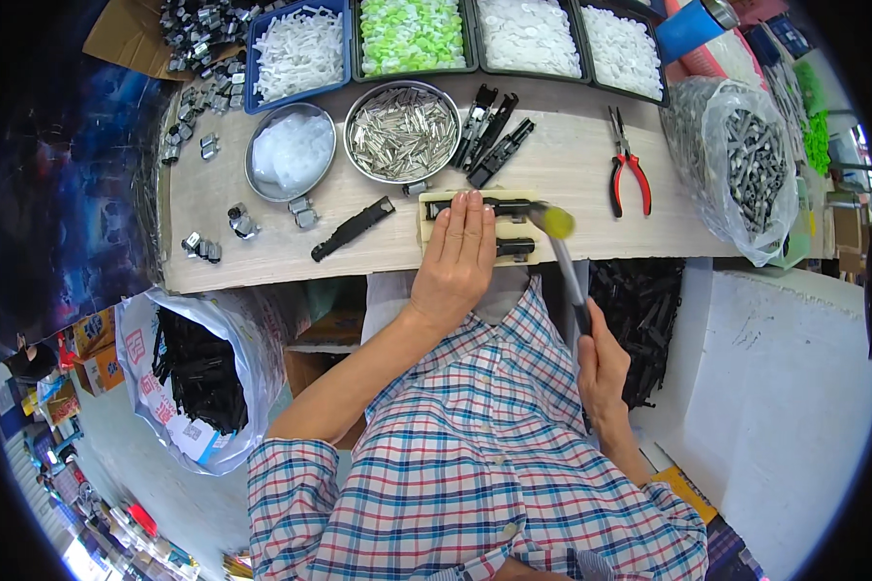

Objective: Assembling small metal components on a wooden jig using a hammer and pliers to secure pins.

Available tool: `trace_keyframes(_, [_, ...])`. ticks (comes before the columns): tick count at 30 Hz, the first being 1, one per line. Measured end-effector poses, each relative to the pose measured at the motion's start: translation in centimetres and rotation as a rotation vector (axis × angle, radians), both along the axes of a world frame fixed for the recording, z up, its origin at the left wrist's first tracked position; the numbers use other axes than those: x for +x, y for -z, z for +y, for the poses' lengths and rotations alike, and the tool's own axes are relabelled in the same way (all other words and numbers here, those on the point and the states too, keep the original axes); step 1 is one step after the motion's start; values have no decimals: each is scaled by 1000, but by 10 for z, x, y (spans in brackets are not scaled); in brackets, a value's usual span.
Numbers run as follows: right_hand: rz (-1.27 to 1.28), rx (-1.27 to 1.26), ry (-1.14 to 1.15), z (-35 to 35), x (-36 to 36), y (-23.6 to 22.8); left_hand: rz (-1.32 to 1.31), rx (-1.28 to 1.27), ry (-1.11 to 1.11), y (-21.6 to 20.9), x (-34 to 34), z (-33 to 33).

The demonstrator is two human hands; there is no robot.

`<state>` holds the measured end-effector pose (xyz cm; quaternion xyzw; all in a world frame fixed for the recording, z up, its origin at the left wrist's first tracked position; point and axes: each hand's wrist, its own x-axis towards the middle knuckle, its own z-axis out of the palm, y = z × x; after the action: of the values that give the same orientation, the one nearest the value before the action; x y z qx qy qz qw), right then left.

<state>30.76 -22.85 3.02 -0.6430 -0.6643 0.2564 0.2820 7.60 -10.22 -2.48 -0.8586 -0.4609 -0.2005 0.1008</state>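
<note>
My left hand [458,254] lies flat, fingers together, on a pale wooden jig block [423,213] at the bench's front edge. Two black plastic parts [512,207] stick out of the block to the right of my fingers. My right hand [602,366] grips the dark handle of a small hammer [564,254]. Its yellow head [555,222] sits at the end of the upper black part.
A loose black part [353,229] lies left of the block. Behind are a steel bowl of metal pins [401,132], a bowl of white pieces [291,152], red-handled pliers [628,171], trays of white and green parts [412,34], and a bag of metal pieces [746,169]. A sack of black parts [199,373] stands below left.
</note>
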Motion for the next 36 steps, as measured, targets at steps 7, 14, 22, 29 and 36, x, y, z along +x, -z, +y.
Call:
trace_keyframes(7, [-39, -160, -23, 2, 3, -5, 20, 4, -10, 6, 7, 7])
trace_keyframes(14, [-73, -142, 7, 0, -4, 1, -21, -21, -20, 5, 12, 11])
trace_keyframes(22, [-8, 36, 11, 9, -22, -12, -321, -196, 91, -35, -2, -5])
trace_keyframes(29, [17, 51, -32, -11, -29, -22, -639, -214, 148, -19, -23, -6])
trace_keyframes(36, [51, -149, -60, 3, -53, -25, -908, -246, 82, -12, -30, -10])
